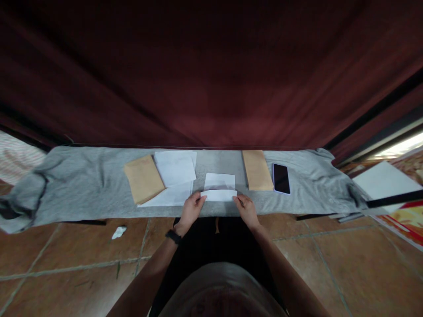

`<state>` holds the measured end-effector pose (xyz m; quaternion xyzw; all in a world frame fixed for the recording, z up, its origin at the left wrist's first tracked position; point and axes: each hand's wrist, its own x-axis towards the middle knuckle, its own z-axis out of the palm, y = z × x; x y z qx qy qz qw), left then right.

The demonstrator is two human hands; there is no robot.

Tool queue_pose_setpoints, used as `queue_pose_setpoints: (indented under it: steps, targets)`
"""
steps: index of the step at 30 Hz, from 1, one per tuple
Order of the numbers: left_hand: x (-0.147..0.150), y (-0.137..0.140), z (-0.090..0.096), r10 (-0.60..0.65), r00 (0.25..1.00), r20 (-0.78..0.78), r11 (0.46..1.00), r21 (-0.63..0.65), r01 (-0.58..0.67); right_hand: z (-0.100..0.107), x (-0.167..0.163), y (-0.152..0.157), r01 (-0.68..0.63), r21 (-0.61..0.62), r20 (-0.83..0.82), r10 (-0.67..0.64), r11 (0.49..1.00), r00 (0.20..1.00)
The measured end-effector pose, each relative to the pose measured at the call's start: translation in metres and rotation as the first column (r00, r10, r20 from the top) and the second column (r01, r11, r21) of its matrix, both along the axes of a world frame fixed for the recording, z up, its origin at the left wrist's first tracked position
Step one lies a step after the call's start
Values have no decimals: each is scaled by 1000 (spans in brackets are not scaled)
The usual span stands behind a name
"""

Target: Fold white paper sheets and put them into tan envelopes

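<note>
A white sheet of paper (220,181) lies before me, its near part folded up into a raised flap. At the left end of that flap, my left hand (192,208) pinches the paper between thumb and fingers; a dark band is on the wrist. My right hand (246,210) grips the opposite end in the same way. Left of the sheet are loose white papers (175,169), partly under a stack of brown envelopes (144,178). On the right lies another brown envelope or small pile (257,170).
A phone (281,178) rests beside the right-hand envelope. Grey cloth (89,185) covers the narrow table. Behind it hangs a dark red curtain (211,97). A crumpled white scrap (119,232) is on the tiled floor, and a white board (385,185) stands at the far right.
</note>
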<state>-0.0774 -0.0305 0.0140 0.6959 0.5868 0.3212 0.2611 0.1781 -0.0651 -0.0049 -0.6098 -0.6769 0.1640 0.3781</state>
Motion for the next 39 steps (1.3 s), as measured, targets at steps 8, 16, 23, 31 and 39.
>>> queue_pose_setpoints:
  steps: [8, 16, 23, 31, 39]
  targets:
    - [-1, -25, -1, -10, 996, 87, 1000, -27, 12, -4, 9, -17, -50, 3, 32, 50, 999, 998]
    - [14, 4, 1, 101, 995, 20, 994, -40, -100, 5, -5, 7, 169, -111, 209, -143, 979, 967]
    - [25, 18, 10, 160, 960, -229, 976, -106, -188, 22, -14, 21, 316, -294, 398, -185, 902, 899]
    - [34, 27, 22, 148, 877, -457, 935, -224, -275, 30, -18, 30, 372, -380, 467, -171, 847, 868]
    - [25, 34, 24, 139, 950, -281, 937, -273, -218, 35, -21, 37, 384, -431, 483, -150, 816, 863]
